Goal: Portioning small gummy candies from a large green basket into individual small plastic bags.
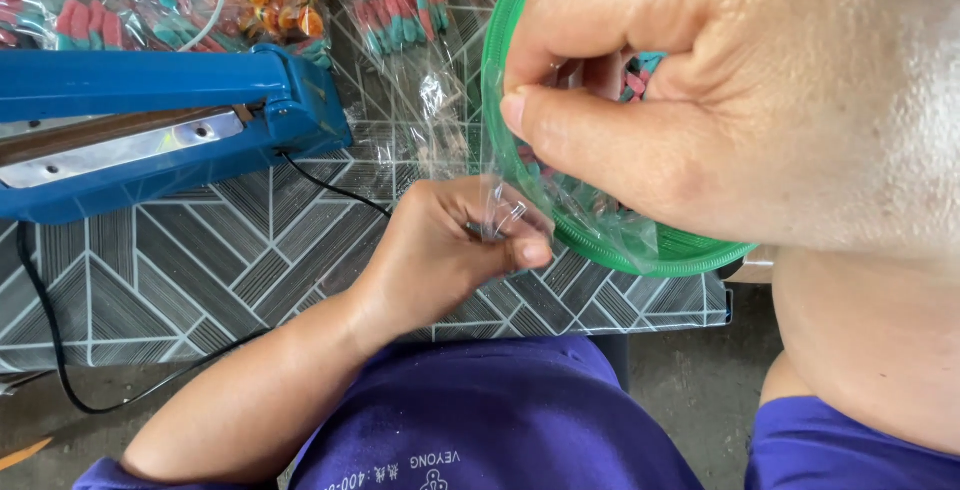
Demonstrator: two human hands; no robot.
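Note:
My left hand (445,250) sits near the table's front edge, fingers pinched on the lower part of a clear plastic bag (500,205). My right hand (700,80) is close to the camera, over a green round basket (690,248), and its fingers are closed on pink and teal candies (640,70) and on the bag's upper part. The candies are mostly hidden behind the fingers. The bag stretches between the two hands, beside the basket's left rim.
A blue heat sealer (170,120) lies at the left on the patterned tabletop (220,270), with a black cord (45,330) trailing off the edge. Sealed bags of coloured candies (400,10) lie at the back.

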